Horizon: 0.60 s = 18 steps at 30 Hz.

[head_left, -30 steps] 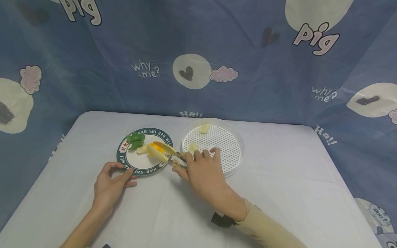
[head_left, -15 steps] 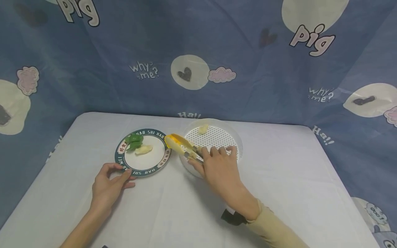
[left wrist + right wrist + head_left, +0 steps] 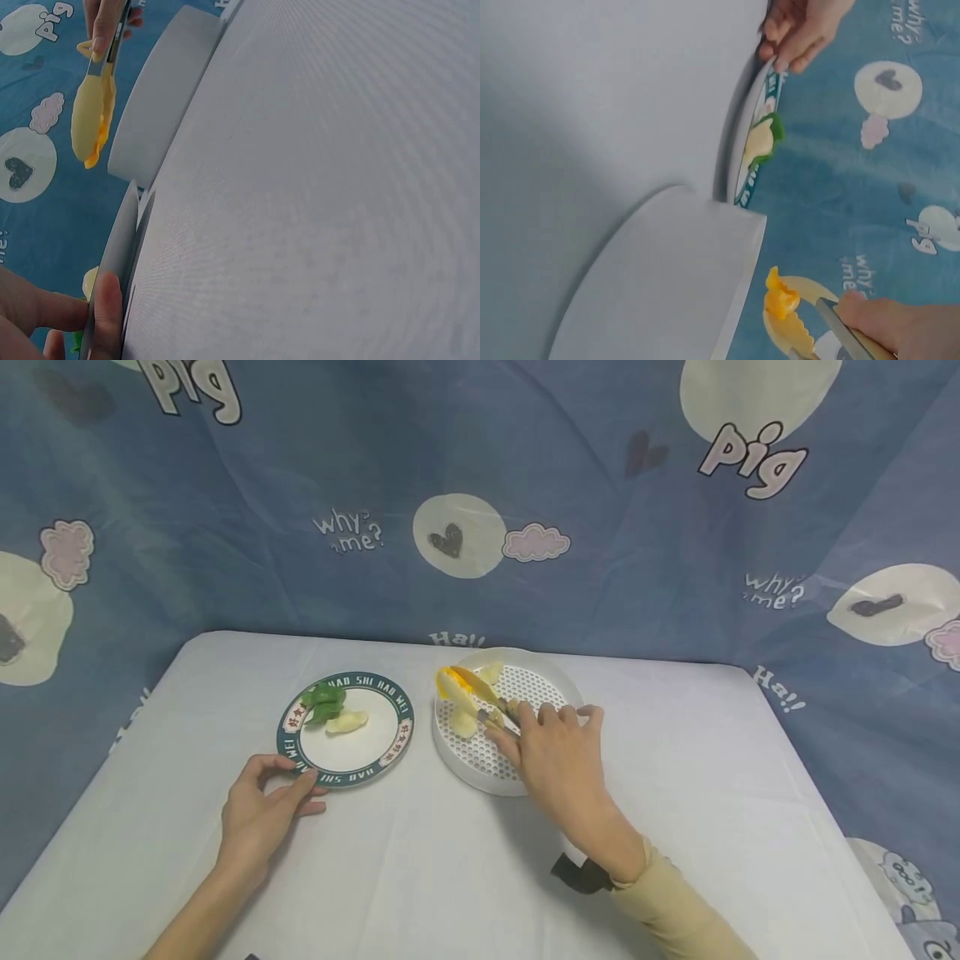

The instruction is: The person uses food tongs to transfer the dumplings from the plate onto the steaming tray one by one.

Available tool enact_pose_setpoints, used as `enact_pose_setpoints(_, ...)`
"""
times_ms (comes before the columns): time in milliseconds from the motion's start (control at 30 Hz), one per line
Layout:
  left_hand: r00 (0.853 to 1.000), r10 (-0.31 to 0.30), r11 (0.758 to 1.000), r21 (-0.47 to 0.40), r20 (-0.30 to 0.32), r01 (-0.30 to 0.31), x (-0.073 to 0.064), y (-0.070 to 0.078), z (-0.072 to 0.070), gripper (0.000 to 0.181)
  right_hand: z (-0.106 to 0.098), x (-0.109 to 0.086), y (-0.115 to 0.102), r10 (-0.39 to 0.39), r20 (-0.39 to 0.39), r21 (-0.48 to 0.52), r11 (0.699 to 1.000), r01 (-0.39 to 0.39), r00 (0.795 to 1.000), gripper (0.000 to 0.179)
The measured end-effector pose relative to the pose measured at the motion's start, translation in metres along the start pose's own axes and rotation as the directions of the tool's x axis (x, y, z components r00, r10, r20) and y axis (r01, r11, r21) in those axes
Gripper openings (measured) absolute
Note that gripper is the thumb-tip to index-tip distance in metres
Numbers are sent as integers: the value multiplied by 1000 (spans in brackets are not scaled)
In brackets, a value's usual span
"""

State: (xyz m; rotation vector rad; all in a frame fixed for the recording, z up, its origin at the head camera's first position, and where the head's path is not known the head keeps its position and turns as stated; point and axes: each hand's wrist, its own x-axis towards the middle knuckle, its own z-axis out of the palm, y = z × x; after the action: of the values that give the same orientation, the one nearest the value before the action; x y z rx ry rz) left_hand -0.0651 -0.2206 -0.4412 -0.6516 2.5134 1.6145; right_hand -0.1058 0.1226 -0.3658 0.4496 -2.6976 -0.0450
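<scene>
My left hand (image 3: 258, 818) grips the near left rim of a green-bordered plate (image 3: 378, 735), thumb on top and a finger beneath, as the left wrist view shows. On the plate lie a green piece (image 3: 324, 702), like pepper or leaf, and a pale yellow piece (image 3: 347, 722). My right hand (image 3: 562, 768) holds tongs with yellow tips (image 3: 480, 683). Between the tips is a bright orange-yellow piece (image 3: 782, 301) of food, above the left part of a round white perforated tray (image 3: 465, 770). Two pale pieces, one near (image 3: 463, 724) and one far (image 3: 491, 672), are in the tray.
Plate and tray stand side by side on a white-covered table (image 3: 712, 793), with a narrow gap between them. Behind the table hangs a blue printed cloth (image 3: 615, 593). A dark strap (image 3: 581, 872) sits at my right wrist.
The right hand has carried the tongs and the orange-yellow piece rightward from over the plate to over the tray. The left hand stays at the plate rim.
</scene>
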Motion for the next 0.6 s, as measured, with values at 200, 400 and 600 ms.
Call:
enact_pose_setpoints(200, 1000, 11, 1000, 5, -12, -11, 0, -1, 1, 45, 2, 1, 4, 8, -24, -6, 1000, -8, 1000, 56)
enact_pose_setpoints(400, 1000, 17, 1000, -22, -21, -18, 0, -1, 2, 44, 2, 2, 6, 27, -10, -16, 1000, -27, 1000, 56)
enact_pose_setpoints(600, 999, 22, 999, -27, -24, -23, 0, -2, 3, 45, 2, 3, 7, 37, -11, -19, 999, -37, 999, 57)
